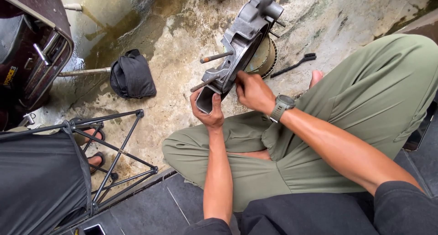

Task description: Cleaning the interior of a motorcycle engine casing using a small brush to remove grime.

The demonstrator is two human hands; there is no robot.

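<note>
From the head view, you sat cross-legged in olive trousers (365,121) at the edge of a wet concrete floor (173,79), with a grey metal engine casing (239,41) standing on edge just ahead of your knees. It ran from its lower end near your hands up toward one o'clock, and two rusty studs (214,58) stuck out of it toward nine o'clock.

Your left hand (207,111) gripped the casing's lower end, fingers (197,105) curled shut around its rim. Your right hand (253,92), a watch (281,106) on its wrist, pressed against the casing's right edge with its fingers closed; whether they pinched a tool, you could not tell.

Behind the casing, at one o'clock, a round ribbed part (264,57) touched it, and a black brush (295,65) lay just beside that. A black folded cloth (132,75) sat well apart at ten o'clock. A black folding stand (114,157) stood at eight o'clock.
</note>
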